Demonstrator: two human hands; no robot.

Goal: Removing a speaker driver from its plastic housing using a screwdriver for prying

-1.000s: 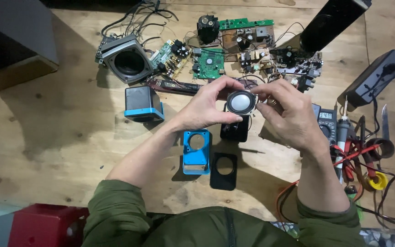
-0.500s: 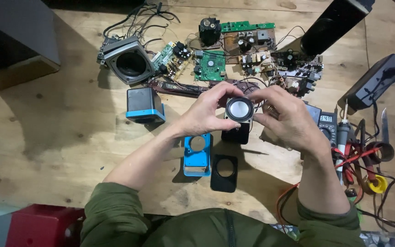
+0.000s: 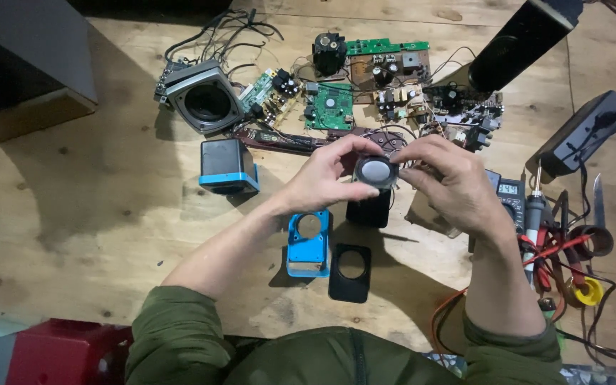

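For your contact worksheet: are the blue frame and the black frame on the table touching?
Apart. The head view shows bare wood between the blue frame and the black frame.

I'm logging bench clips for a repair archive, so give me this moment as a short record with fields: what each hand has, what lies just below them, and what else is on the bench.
left hand: left hand grips the small round speaker driver from its left side
right hand: right hand pinches the same driver from the right
under hands: black speaker box
near edge: blue front frame; black panel with round hole
left of hands: blue-based cube speaker
far side: green circuit boards; grey speaker housing
right side: multimeter, red leads
surface: wooden bench
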